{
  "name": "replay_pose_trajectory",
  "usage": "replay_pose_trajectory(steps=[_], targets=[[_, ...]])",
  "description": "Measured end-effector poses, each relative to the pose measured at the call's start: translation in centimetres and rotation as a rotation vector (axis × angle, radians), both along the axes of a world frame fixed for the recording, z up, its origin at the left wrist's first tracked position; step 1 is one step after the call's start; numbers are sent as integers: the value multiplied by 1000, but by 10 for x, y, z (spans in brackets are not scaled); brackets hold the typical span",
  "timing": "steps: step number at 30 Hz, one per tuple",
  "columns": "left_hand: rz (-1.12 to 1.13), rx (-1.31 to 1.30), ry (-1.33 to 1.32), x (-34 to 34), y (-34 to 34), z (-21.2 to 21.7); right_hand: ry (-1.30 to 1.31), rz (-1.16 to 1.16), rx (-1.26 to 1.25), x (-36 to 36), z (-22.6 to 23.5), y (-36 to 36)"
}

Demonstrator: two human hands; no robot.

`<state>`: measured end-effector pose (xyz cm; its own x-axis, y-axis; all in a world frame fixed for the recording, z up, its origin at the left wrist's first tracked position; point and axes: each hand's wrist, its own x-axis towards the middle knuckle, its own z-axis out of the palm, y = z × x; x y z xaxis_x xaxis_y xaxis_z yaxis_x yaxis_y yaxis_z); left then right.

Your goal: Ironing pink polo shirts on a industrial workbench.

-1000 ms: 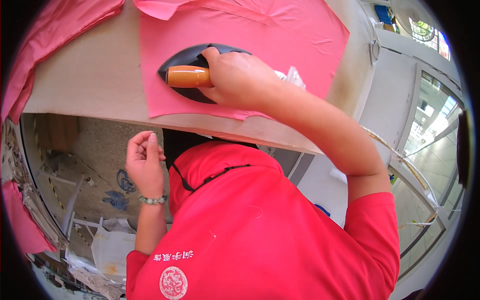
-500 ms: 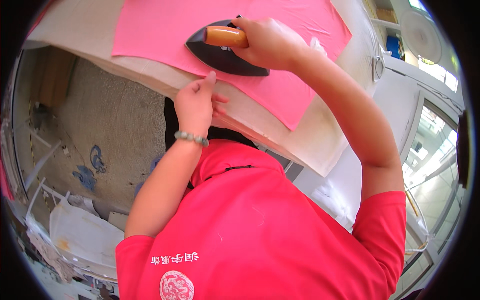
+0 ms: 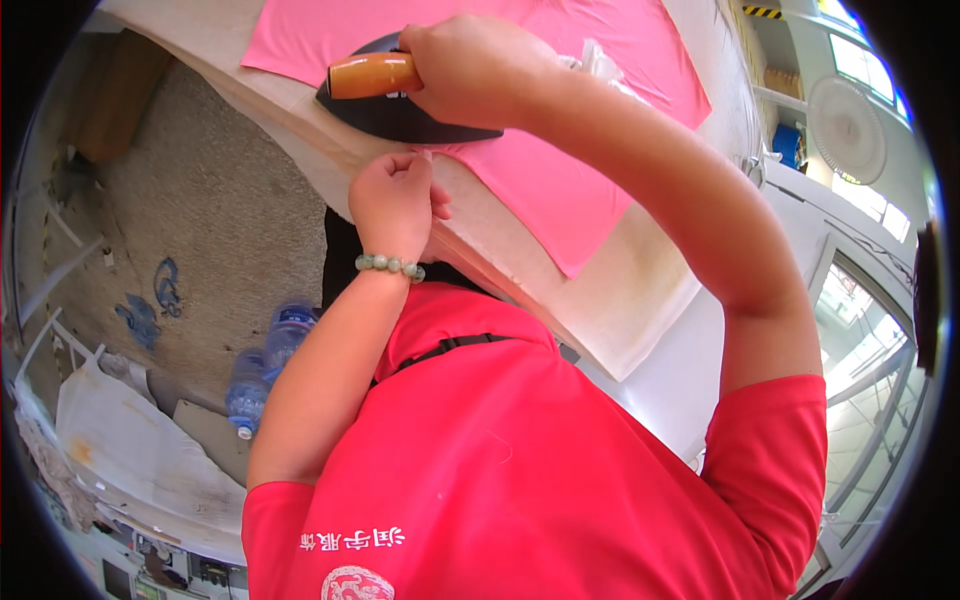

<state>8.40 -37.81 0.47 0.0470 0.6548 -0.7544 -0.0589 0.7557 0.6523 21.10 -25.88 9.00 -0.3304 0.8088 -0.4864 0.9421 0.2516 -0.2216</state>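
Observation:
My right hand point(image 3: 475, 70) is wrapped round the orange-brown handle of a dark iron point(image 3: 410, 122). The iron lies across the near edge of a pink cloth point(image 3: 540, 190), its pointed end to the left and partly past the cloth. Just below the iron, my left hand point(image 3: 393, 205) is closed at the cloth's edge, thumb and forefinger together. Whether some cloth is between those fingertips, I cannot make out. A bracelet of pale green beads point(image 3: 390, 265) circles my left wrist. My right forearm hides part of the cloth.
Under the cloth is a table with a cream cover point(image 3: 600, 310). Large blue-tinted plastic bottles point(image 3: 265, 365) stand on the floor at my left. A white-covered surface point(image 3: 130, 450) is at the lower left. A white fan point(image 3: 845, 130) and a glass door point(image 3: 860, 370) are at the right.
The iron has slid left with my right hand, to the cloth's edge. My left hand's fingers have closed from a more spread pose. The view has shifted a little, bringing the bottles into sight.

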Motion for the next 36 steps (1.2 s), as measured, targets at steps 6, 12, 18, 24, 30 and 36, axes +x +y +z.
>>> replay_pose_trajectory(steps=[6,12,18,24,30,36], targets=[[-11,-36,-35,-9,-20,4,-24,-9,-74,-9,10,-13],[80,39,-49,-35,-18,2,20,-29,-100,-4,8,-11],[60,60,-126,-21,-3,19,72,-433,-69,37,4,-16],[-161,-93,-65,-11,30,11,100,-702,-105,99,7,-108],[-354,-11,52,-18,37,-1,223,-867,-187,106,19,-158],[-408,77,123,-16,35,3,297,-698,-227,71,8,-142]])
